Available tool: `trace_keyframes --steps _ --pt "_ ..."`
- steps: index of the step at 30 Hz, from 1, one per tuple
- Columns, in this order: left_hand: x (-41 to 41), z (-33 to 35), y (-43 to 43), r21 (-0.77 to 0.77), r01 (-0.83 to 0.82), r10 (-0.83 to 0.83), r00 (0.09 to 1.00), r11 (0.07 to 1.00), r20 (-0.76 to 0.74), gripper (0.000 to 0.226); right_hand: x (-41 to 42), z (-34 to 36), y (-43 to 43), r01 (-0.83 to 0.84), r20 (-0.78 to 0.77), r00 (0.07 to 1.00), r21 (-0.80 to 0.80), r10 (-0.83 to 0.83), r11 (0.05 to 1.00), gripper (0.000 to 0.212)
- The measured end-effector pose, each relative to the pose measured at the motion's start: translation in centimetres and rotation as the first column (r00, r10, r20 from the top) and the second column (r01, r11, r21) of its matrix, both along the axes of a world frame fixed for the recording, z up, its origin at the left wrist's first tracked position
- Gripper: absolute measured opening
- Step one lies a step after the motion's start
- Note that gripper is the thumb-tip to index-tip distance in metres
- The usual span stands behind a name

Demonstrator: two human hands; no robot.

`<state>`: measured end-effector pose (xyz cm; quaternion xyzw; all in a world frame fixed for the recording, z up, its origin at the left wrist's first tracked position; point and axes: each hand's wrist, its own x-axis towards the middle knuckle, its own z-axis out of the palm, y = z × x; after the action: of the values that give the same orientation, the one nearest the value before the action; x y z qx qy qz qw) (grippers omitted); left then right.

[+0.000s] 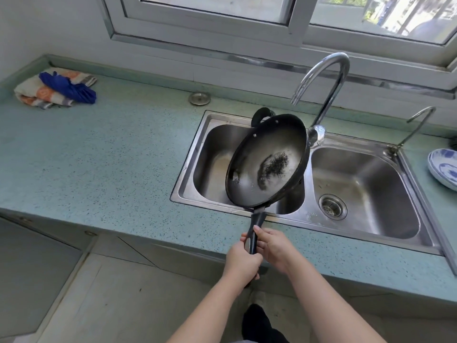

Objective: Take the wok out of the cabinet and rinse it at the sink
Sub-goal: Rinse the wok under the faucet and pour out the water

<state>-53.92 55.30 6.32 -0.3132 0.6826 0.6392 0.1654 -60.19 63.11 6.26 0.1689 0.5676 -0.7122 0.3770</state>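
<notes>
While the left hand (243,264) and right hand (272,246) gripped its handle (257,220), the wok (267,162) hung tilted over the sink (371,174), a dark residue patch inside.

**Metal, Glaze and Fabric**

The wok (267,164) is dark metal, dull grey inside with a rough black patch at the middle. Its handle (257,221) looks like matt black plastic. The sink (371,169) is brushed steel and the tap (332,95) mirror-bright chrome. The worktop (111,149) is smooth, speckled blue-green. The cloth (32,91) is soft woven fabric, and the plate (444,169) glossy glazed china.
</notes>
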Motion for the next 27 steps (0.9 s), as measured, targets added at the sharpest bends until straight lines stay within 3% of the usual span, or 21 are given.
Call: trace_keyframes --steps 3,11,19,22,27 --pt "0.3 -0.1 0.4 -0.011 0.004 -0.004 1.000 1.000 -0.004 0.020 0.3 -0.4 0.3 0.020 0.036 0.999 0.004 -0.020 1.000 0.026" --pt "0.5 0.3 1.3 -0.013 -0.028 0.028 1.000 1.000 -0.014 0.015 0.6 0.2 0.8 0.051 0.046 0.998 0.030 -0.052 0.998 0.028" --pt "-0.1 0.8 2.0 -0.037 -0.010 0.011 1.000 0.999 0.029 0.015 0.8 0.5 0.9 0.035 0.003 0.999 0.160 -0.036 0.986 0.027" --pt "-0.4 0.5 2.7 -0.063 -0.012 0.016 0.998 0.998 0.063 0.035 0.5 0.6 1.3 0.022 0.006 1.000 0.196 -0.024 0.980 0.025" --pt "-0.6 0.5 3.7 -0.101 -0.086 0.095 0.992 0.991 0.086 0.025 -0.7 1.0 1.7 -0.042 0.050 0.998 0.222 0.032 0.974 0.024"
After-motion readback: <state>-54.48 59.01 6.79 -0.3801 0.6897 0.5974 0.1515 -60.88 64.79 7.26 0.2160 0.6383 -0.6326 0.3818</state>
